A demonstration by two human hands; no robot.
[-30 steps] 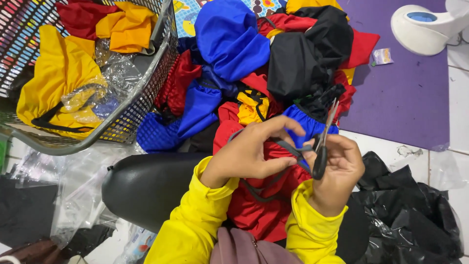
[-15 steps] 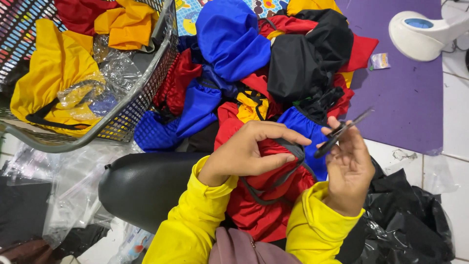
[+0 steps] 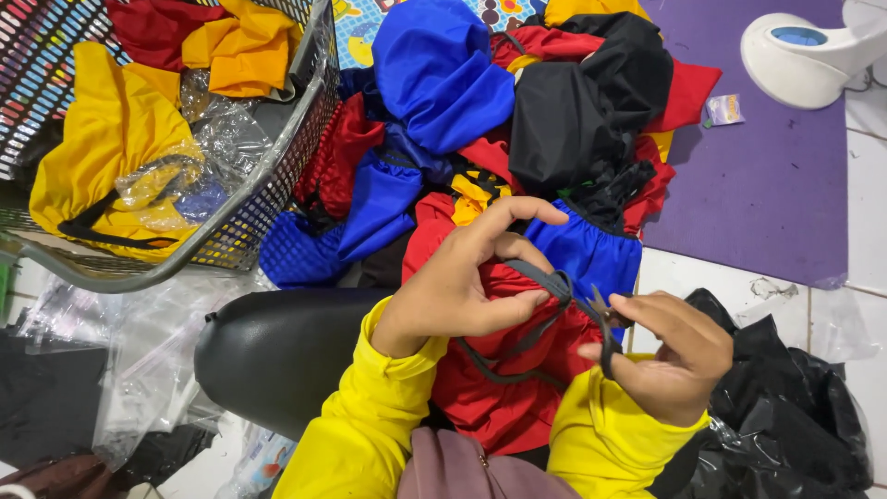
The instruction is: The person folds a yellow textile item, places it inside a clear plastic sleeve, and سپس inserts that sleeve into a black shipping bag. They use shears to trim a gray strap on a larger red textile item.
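Head view: left hand fingers pinch grey strap; right hand fingers grip scissors.

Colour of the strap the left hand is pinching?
Dark grey strap, pinched by left hand; head view.

I see a white tiled floor carrying everything here. A purple mat lies flat on it at the upper right, and a small packet rests on that mat, with the base of a white appliance standing at its far edge. A heap of red, blue, black and yellow cloth bags spreads from the mat's left edge. A wire basket sits tilted at the left, touching the heap. Clear plastic wrappers lie below the basket, and crumpled black plastic bags lie at the lower right.
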